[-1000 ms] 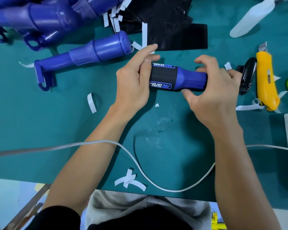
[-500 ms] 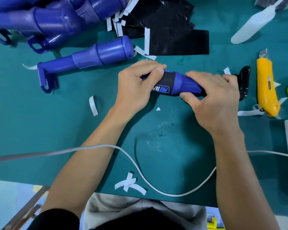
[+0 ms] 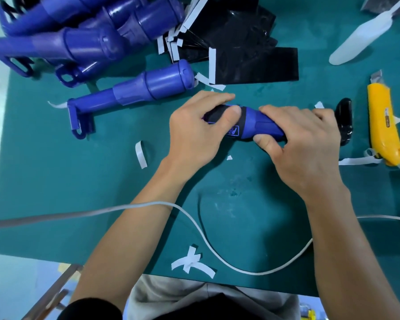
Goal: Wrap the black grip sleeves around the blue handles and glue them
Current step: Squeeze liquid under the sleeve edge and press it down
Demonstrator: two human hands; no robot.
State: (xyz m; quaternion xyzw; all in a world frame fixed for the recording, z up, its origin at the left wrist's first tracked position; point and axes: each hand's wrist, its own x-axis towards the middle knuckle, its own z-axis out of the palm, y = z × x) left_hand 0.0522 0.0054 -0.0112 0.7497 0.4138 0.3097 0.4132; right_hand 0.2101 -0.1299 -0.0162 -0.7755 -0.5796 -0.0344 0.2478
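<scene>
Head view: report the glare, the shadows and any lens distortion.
Head view: soft, even light; the white cable throws a faint curved shadow on the green mat; glare streaks the black sleeve sheets and piled blue handles; edges look wide-angle stretched; left hand and right hand are sharp.

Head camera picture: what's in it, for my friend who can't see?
The left hand presses a black grip sleeve around a blue handle while the right hand holds its bare end, over a green mat. Spare handles lie behind.

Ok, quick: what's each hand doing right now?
Left hand: closed around the black grip sleeve on the blue handle.
Right hand: closed around the same handle's blue part.
</scene>
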